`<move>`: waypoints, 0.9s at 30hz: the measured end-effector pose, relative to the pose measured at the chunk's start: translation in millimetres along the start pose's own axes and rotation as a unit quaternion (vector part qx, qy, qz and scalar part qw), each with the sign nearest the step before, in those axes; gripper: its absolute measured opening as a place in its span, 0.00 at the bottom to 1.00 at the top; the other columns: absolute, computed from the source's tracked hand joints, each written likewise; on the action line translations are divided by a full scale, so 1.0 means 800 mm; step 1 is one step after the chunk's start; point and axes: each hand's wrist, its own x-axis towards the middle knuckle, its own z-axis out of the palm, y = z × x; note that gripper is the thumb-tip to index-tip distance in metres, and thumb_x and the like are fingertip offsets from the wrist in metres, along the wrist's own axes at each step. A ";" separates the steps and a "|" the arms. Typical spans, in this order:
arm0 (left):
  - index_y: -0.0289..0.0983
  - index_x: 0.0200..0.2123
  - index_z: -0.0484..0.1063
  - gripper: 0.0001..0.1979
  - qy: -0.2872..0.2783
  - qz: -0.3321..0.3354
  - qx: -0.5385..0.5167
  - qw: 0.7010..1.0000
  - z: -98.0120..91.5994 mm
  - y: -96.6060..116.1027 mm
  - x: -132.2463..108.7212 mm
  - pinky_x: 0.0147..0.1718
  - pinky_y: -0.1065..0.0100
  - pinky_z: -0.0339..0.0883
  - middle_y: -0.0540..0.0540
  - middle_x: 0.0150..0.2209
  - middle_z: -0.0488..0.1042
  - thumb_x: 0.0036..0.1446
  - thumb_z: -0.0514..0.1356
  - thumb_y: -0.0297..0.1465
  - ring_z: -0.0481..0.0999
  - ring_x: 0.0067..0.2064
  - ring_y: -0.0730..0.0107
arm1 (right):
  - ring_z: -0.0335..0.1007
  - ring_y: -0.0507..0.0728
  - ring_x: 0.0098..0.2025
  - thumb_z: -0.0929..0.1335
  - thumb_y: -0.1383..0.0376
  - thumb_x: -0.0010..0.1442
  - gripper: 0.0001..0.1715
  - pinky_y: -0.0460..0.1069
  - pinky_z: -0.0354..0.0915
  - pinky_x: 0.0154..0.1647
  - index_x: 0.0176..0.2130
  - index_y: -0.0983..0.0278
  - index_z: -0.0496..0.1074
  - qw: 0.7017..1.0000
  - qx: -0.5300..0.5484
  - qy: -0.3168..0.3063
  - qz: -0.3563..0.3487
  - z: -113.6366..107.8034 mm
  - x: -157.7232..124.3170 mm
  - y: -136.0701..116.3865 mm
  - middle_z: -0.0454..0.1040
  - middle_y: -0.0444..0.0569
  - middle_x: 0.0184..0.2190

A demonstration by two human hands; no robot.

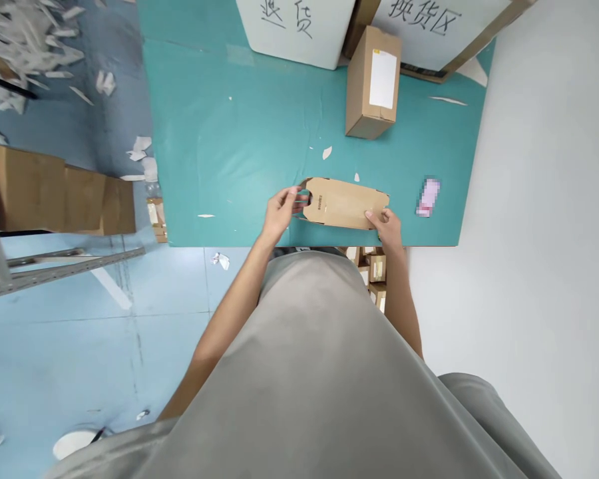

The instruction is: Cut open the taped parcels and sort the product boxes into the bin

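A flat brown cardboard box (348,203) with small dark print near its left end is held just over the front edge of the green table (249,146). My left hand (281,211) is at the box's left end, thumb and forefinger pinching a flap there while other fingers reach towards the opening. At the opposite end, my right hand (388,227) grips the lower right corner, with the thumb on top of the box. What the box contains is hidden.
A taller carton (359,86) with a white label stands at the back, before two bins with handwritten signs. A blurred pink item (428,196) lies to the right. Paper scraps dot the table. Large cartons (54,193) and a metal frame (60,266) are at left.
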 end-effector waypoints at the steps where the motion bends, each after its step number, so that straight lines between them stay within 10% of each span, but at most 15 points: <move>1: 0.39 0.50 0.81 0.33 0.000 0.002 0.007 1.000 -0.001 -0.003 0.004 0.55 0.53 0.79 0.36 0.47 0.86 0.64 0.66 0.63 0.86 0.53 0.50 | 0.76 0.64 0.55 0.78 0.34 0.55 0.34 0.58 0.74 0.60 0.40 0.55 0.69 1.000 0.029 0.005 0.005 -0.007 0.001 0.001 0.82 0.50 0.47; 8: 0.38 0.48 0.86 0.19 -0.114 0.021 0.106 0.988 0.022 -0.036 0.020 0.72 0.49 0.69 0.37 0.55 0.87 0.54 0.62 0.33 0.83 0.64 0.48 | 0.79 0.67 0.66 0.81 0.35 0.52 0.40 0.61 0.75 0.69 0.50 0.58 0.79 0.992 0.111 0.049 0.034 -0.051 0.004 0.013 0.85 0.55 0.61; 13: 0.35 0.58 0.82 0.29 -0.082 -0.026 0.142 0.986 0.039 -0.050 0.028 0.63 0.48 0.75 0.31 0.58 0.85 0.56 0.69 0.42 0.86 0.56 0.44 | 0.78 0.66 0.68 0.80 0.32 0.52 0.46 0.60 0.76 0.69 0.56 0.59 0.79 0.990 0.114 0.073 0.047 -0.066 0.006 0.027 0.82 0.57 0.67; 16: 0.35 0.59 0.81 0.44 -0.046 -0.066 0.171 0.982 0.049 -0.049 0.042 0.60 0.48 0.75 0.28 0.54 0.86 0.39 0.82 0.46 0.86 0.56 0.38 | 0.77 0.65 0.70 0.78 0.29 0.53 0.50 0.60 0.76 0.69 0.59 0.59 0.78 0.990 0.100 0.081 0.050 -0.069 0.010 0.034 0.80 0.58 0.69; 22: 0.41 0.33 0.81 0.17 -0.072 -0.096 0.217 0.969 0.073 -0.024 0.046 0.49 0.51 0.76 0.43 0.28 0.82 0.40 0.80 0.38 0.85 0.40 0.44 | 0.76 0.66 0.72 0.77 0.26 0.52 0.55 0.61 0.72 0.75 0.61 0.60 0.79 0.992 0.087 0.082 0.042 -0.070 0.019 0.038 0.80 0.59 0.70; 27: 0.41 0.39 0.84 0.14 0.002 -0.027 0.237 0.971 0.029 0.013 0.014 0.50 0.54 0.75 0.42 0.34 0.86 0.49 0.76 0.39 0.86 0.46 0.40 | 0.70 0.68 0.77 0.78 0.29 0.54 0.47 0.64 0.67 0.80 0.57 0.58 0.84 0.996 0.070 0.046 0.031 -0.043 0.027 0.033 0.81 0.58 0.68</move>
